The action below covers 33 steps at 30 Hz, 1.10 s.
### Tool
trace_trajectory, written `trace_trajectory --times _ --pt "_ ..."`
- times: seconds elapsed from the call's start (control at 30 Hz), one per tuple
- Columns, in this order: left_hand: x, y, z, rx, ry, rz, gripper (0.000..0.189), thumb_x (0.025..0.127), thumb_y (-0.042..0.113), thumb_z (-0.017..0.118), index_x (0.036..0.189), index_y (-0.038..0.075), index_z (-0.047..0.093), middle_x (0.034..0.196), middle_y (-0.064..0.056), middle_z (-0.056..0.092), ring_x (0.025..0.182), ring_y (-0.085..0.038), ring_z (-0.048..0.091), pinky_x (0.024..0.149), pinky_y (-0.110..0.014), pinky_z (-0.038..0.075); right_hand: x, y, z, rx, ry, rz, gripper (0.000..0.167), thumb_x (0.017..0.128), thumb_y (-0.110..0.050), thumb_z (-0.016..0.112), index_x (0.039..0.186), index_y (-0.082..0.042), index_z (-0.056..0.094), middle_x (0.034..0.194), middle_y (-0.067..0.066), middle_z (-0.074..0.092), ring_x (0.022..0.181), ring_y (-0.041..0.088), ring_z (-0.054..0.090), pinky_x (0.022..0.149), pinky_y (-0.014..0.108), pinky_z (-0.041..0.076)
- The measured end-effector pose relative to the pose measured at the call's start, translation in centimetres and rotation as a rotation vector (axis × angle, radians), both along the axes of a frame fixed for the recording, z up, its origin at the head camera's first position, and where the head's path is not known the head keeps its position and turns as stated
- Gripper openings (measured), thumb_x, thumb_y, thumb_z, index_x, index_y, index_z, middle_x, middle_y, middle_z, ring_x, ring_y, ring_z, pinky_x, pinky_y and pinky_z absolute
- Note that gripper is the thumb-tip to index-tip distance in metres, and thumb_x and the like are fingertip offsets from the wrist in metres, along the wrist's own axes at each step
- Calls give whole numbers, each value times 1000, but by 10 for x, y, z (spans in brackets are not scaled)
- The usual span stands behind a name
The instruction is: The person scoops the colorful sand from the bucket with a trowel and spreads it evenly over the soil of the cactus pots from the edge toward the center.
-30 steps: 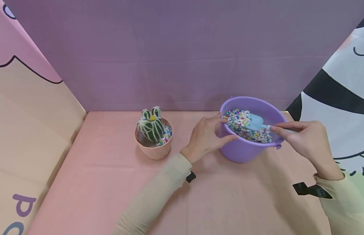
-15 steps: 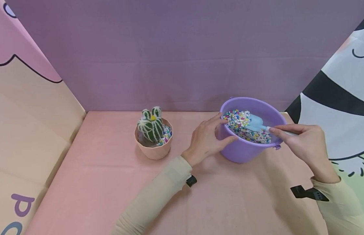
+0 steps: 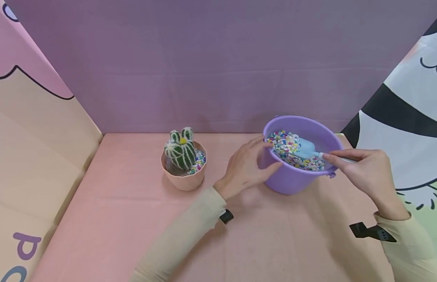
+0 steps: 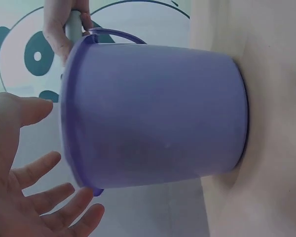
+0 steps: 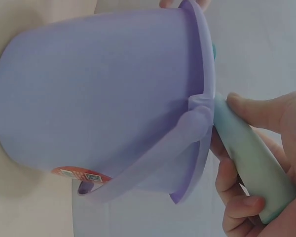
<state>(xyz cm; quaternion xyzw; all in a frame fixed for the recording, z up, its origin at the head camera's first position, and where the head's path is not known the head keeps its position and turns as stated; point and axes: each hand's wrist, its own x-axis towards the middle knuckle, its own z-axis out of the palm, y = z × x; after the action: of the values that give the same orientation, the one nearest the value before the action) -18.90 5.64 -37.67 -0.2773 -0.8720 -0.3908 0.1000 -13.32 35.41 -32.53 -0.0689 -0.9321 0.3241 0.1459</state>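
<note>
A purple bucket [image 3: 289, 182] stands upright on the right of the table, with many small multicoloured pebble-like pieces [image 3: 281, 143] inside. My right hand [image 3: 368, 170] grips the pale handle of a toy scoop [image 5: 254, 163] over the bucket's right rim. The scoop's light blue blade [image 3: 304, 149] lies among the pieces; how full it is I cannot tell. Beside the bucket's left rim is my left hand [image 3: 244, 166], its fingers spread and loosely bent. In the left wrist view, the left thumb [image 4: 37, 111] is apart from the rim, while one fingertip seems close to it.
Left of the bucket, a peach pot [image 3: 184, 183] holds a knitted cactus [image 3: 183, 154] with a yellow flower and some of the same pieces. The bucket's handle [image 5: 153, 158] hangs down its side. A purple backdrop [image 3: 218, 70] rises behind the pink table [image 3: 133, 219].
The right hand and scoop have shifted very slightly left and down since a second ago. The left hand stays by the rim. The pot has not moved.
</note>
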Motion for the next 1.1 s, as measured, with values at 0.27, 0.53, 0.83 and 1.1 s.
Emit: trace_trajectory --times 0.27,0.53,0.83,1.1 --pt "5 -19 2 -39 -23 24 49 97 48 71 141 28 67 161 8 54 151 -14 49 116 -47 50 1 -6 1 -22 11 11 44 87 -44 88 110 -7 85 70 -39 67 79 -17 58 61 17 45" --pt "13 -43 -1 -28 6 50 47 96 45 75 138 25 70 156 3 59 147 -18 54 114 -46 51 5 -15 3 -43 19 30 41 87 -42 89 109 -8 85 71 -32 72 76 -13 61 60 19 45" --pt "20 -65 -1 10 51 25 41 97 40 76 133 21 72 144 2 67 139 -15 60 119 -35 46 6 -30 7 -63 35 55 37 86 -42 90 106 -12 87 71 -32 72 71 -11 65 60 16 50" --pt "25 -83 -2 23 66 58 33 96 37 76 125 21 74 132 9 72 122 -12 68 101 -36 56 4 -42 4 -53 58 95 32 86 -38 90 104 -12 87 74 -35 71 80 -14 61 62 13 47"
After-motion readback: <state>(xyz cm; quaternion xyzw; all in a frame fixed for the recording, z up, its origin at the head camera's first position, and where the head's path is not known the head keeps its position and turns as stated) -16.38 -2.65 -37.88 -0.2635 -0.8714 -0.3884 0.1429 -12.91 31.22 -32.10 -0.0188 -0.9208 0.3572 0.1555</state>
